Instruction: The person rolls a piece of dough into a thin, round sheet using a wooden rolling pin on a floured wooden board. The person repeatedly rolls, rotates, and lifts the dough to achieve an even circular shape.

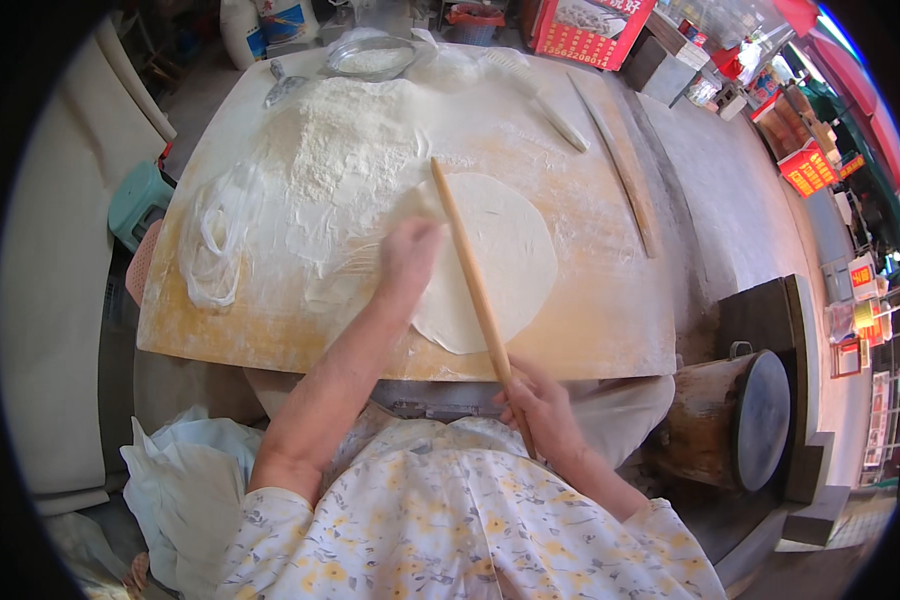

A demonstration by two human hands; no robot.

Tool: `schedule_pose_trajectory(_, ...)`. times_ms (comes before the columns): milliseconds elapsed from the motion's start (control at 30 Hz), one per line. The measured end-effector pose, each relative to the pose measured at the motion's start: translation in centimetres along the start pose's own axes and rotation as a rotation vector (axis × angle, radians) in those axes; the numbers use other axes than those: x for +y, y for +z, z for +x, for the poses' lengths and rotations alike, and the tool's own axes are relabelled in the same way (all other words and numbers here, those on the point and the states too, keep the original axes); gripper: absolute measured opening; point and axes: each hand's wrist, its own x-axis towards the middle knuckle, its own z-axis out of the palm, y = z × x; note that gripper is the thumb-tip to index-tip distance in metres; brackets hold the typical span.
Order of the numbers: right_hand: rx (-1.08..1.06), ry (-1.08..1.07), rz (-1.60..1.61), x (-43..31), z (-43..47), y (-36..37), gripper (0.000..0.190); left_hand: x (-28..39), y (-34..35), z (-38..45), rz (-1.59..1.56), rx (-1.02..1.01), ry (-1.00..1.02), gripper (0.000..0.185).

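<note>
A thin round sheet of dough [514, 247] lies flat on a floured wooden board [285, 330]. Across it, slanting from upper left down towards my body, rests a long wooden rolling pin [471, 277]. My right hand [544, 409] grips the pin's near end, past the board's front edge. Motion blurs my left hand [411, 251], which is at the dough's left side with its fingers curled. Whether it pinches anything cannot be made out. Beyond that hand, a heap of white flour [352, 131] spreads over the board's upper left.
A clear plastic bag [217, 240] lies on the left. Along the far side are a scoop [281, 84], a flour-filled sieve [371, 58] and a brush [544, 105]. Another tapered rolling pin [619, 169] lies right. A lidded metal drum [720, 420] stands off the board's right corner.
</note>
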Motion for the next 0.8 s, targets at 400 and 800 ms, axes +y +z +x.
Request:
schedule_pose_trajectory(400, -0.290, 0.303, -0.063, -4.7, 0.6, -11.9, 0.022, 0.3, -2.9, 2.2, 1.023, -0.158, 1.372, 0.064)
schedule_pose_trajectory(800, 0.695, -0.753, -0.868, -14.1, 12.5, -11.0, 0.038, 10.3, -0.6, 7.8, 0.875, 0.064, 1.486, 0.056)
